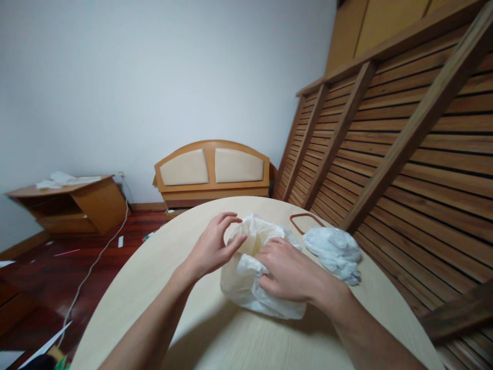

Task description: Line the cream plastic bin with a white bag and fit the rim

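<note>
A white, thin plastic bag [265,303] stands with its mouth up on the round table, its sides spread into a boxy shape. Whether a container is inside it I cannot tell. My left hand [215,244] hovers at the bag's left rim, fingers curved and apart, holding nothing. On the near right side of the mouth, my right hand [287,270] grips the bunched rim, with fingers over the edge and thumb outside. To the right lies a crumpled white plastic bundle [333,249]. Behind that bundle rests a brown rounded rectangular frame [295,224], partly covered by it.
The pale round table [154,288] fills the front. Slatted wooden panels [423,190] lean close along its right side. Beyond it stands a padded headboard [211,164]. A low cabinet [92,200] is at the left, and a cable [94,264] crosses the red-brown floor.
</note>
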Demonstrator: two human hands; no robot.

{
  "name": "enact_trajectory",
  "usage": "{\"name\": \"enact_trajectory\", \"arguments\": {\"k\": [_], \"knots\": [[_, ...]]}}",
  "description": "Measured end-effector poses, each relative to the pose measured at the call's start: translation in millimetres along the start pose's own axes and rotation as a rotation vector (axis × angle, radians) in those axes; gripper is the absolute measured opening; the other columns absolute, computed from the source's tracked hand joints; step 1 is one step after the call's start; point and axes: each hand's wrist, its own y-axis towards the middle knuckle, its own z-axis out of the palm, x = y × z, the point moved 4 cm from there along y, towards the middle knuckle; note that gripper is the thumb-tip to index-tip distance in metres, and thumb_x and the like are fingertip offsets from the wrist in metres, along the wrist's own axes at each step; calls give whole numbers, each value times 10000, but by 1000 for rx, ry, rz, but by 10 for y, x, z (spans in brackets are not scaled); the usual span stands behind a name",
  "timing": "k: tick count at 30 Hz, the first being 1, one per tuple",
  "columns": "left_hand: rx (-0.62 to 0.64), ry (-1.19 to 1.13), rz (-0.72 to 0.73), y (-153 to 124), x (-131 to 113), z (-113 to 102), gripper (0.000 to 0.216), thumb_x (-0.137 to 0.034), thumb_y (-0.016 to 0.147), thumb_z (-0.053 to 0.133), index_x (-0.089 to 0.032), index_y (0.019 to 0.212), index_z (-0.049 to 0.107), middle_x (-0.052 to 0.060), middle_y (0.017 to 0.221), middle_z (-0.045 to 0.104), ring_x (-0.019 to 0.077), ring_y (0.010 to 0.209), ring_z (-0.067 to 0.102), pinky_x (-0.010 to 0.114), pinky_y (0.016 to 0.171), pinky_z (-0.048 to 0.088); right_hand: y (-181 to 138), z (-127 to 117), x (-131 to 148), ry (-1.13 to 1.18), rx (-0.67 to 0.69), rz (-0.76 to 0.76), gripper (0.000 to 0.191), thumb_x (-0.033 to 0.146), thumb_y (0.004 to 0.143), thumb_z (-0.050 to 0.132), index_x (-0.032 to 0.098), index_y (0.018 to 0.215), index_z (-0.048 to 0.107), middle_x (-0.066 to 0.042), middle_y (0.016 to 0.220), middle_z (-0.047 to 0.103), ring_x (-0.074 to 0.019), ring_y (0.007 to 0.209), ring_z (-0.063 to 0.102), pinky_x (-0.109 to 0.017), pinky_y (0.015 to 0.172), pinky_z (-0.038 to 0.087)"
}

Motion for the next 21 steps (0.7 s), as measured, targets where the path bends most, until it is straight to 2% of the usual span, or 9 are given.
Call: {"name": "enact_trajectory", "arguments": {"k": [2, 5, 7, 9, 12, 15, 18, 21], "knots": [[127, -50, 126, 1, -107, -36, 260, -359, 917, 627, -222, 1137, 649, 103, 1241, 661, 233, 1211, 583, 396, 1071, 437, -4, -5, -62, 38, -35, -14, 203, 250, 829, 592, 176, 963, 726, -101, 1003, 738, -269, 1026, 643, -469, 1101, 327], [283, -98, 203, -15, -222, -30, 236, -378, 892, 678, -239, 1082, 679, 63, 1106, 716, 214, 1113, 628, 357, 1015, 464, -61, -70, -175, 133, -75, -39, 349, 356, 812, 676, 220, 1132, 694, -84, 1197, 695, -270, 1183, 581, -504, 1184, 201], [315, -102, 230, -29, -283, -4, 234, -378, 879, 700, -242, 1069, 685, 48, 1081, 725, 207, 1089, 634, 344, 1004, 454, -129, -156, -280, 199, -100, -27, 427, 393, 801, 710, 225, 1191, 673, -77, 1245, 676, -260, 1211, 566, -461, 1177, 244], [342, -107, 257, -48, -335, 42, 225, -365, 882, 704, -237, 1065, 682, 39, 1071, 731, 198, 1072, 640, 340, 1018, 430, -205, -246, -400, 244, -127, 12, 435, 383, 813, 707, 212, 1211, 662, -79, 1237, 676, -246, 1184, 581, -393, 1101, 361], [387, -87, 274, -68, -363, 110, 144, -348, 918, 664, -224, 987, 687, 24, 982, 739, 179, 991, 659, 343, 1033, 403, -285, -312, -556, 271, -144, 85, 404, 357, 790, 734, 201, 1157, 670, -70, 1171, 686, -235, 1106, 610, -340, 988, 438], [395, -45, 269, -64, -330, 136, 137, -341, 942, 629, -216, 931, 684, 23, 927, 733, 170, 913, 658, 335, 990, 423, -293, -254, -632, 306, -92, 165, 388, 316, 740, 775, 198, 1089, 651, -44, 1038, 700, -212, 952, 642, -295, 842, 471], [369, 12, 251, -59, -261, 126, 127, -313, 956, 591, -213, 953, 668, 38, 944, 724, 185, 930, 641, 334, 934, 457, -270, -171, -660, 349, -69, 245, 464, 277, 757, 756, 191, 1171, 565, -21, 935, 695, -191, 842, 649, -261, 724, 457], [323, 73, 208, -63, -169, 111, 118, -280, 953, 553, -209, 985, 641, 52, 974, 711, 201, 968, 639, 389, 1019, 440, -276, -110, -735, 363, -69, 295, 489, 277, 796, 722, 179, 1225, 509, -23, 904, 701, -186, 810, 652, -250, 698, 447]]}}
